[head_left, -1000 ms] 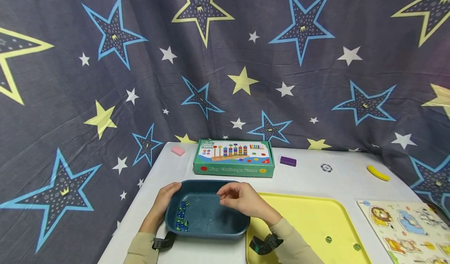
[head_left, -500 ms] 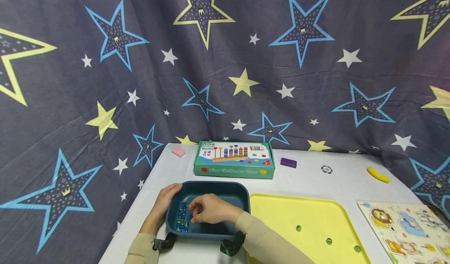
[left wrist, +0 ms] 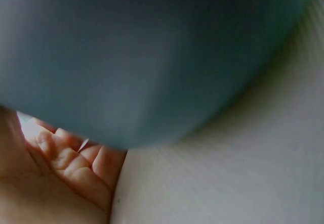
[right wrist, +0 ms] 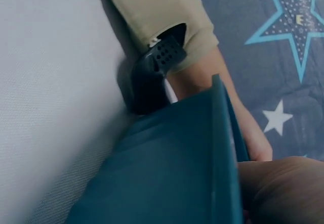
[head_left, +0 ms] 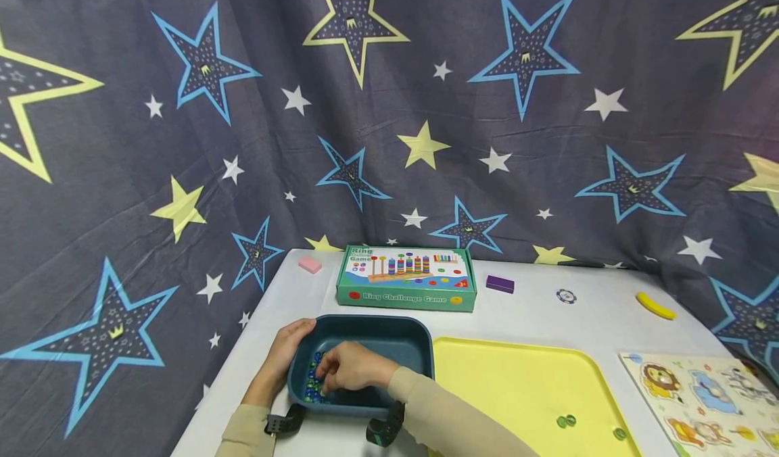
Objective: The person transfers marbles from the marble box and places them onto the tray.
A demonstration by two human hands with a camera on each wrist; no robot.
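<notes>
A dark teal plastic tub (head_left: pixel 389 339) stands before me, with several blue and green glass marbles (head_left: pixel 312 395) gathered along its left side. My left hand (head_left: pixel 280 359) holds the tub's left wall, fingertips right at the rim; in the left wrist view its palm (left wrist: pixel 76 183) lies against the outside. Inside the tub, my right hand (head_left: pixel 353 366) reaches down with bent fingers, fingertips right among the marbles. I cannot tell whether they pinch one. In the right wrist view, the tub's wall (right wrist: pixel 167 168) hides most of that hand.
Right of the tub lies a yellow tray (head_left: pixel 499 376) bearing 3 green marbles (head_left: pixel 566 421). Behind stand a green game box (head_left: pixel 406 288), pink block (head_left: pixel 310 264) and purple block (head_left: pixel 500 284). A poker chip (head_left: pixel 566 296), yellow banana-shaped piece (head_left: pixel 655 305) and animal puzzle board (head_left: pixel 688 396) lie right.
My right hand has moved left and down from the tub's right side to the marbles. Another marble has appeared on the tray and rolled beside one there. The left hand has stayed put.
</notes>
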